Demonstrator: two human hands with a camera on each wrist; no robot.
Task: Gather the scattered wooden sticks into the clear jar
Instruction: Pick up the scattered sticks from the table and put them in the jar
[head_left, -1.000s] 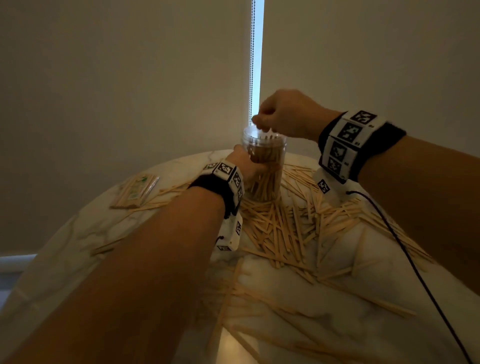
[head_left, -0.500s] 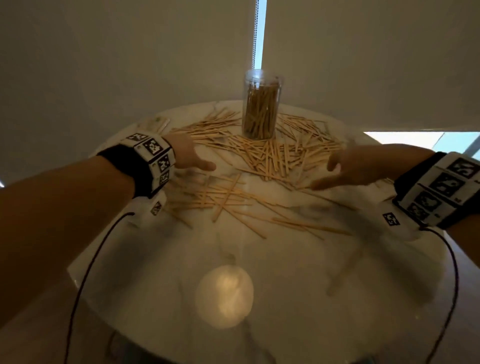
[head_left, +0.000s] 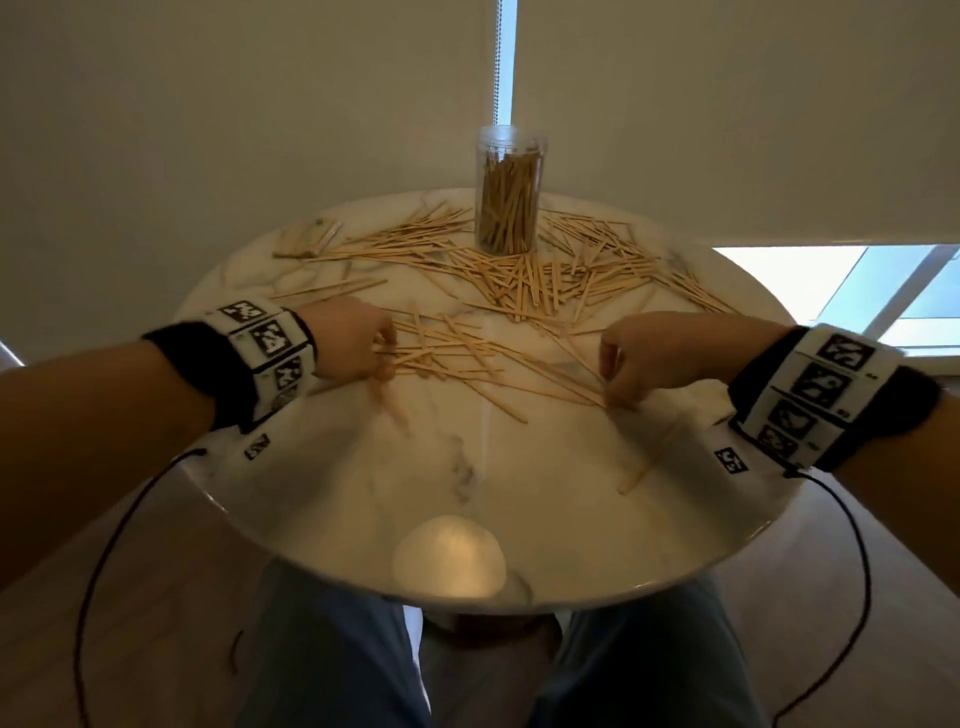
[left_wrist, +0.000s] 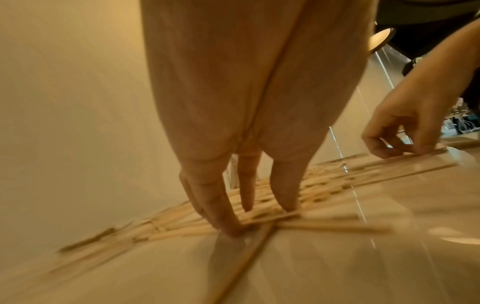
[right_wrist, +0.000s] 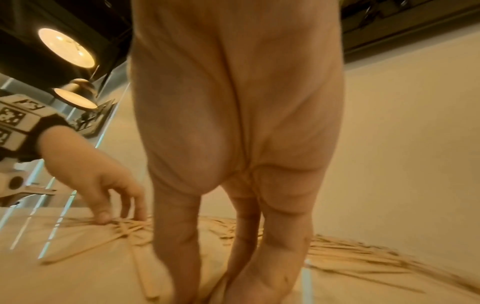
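Head view first: nearest, the round white marble table edge, then both hands down on the near bundle of thin pale wooden sticks. Left hand has straightish fingers pressing stick ends; right hand curls onto the opposite ends, though whether it truly pinches them I cannot tell. These sticks look light, stiff, slippery on stone, so squeezing the bundle from both ends seems best. Farther, a thick scatter of sticks; farthest, the clear cylindrical plastic jar, upright, already well filled.
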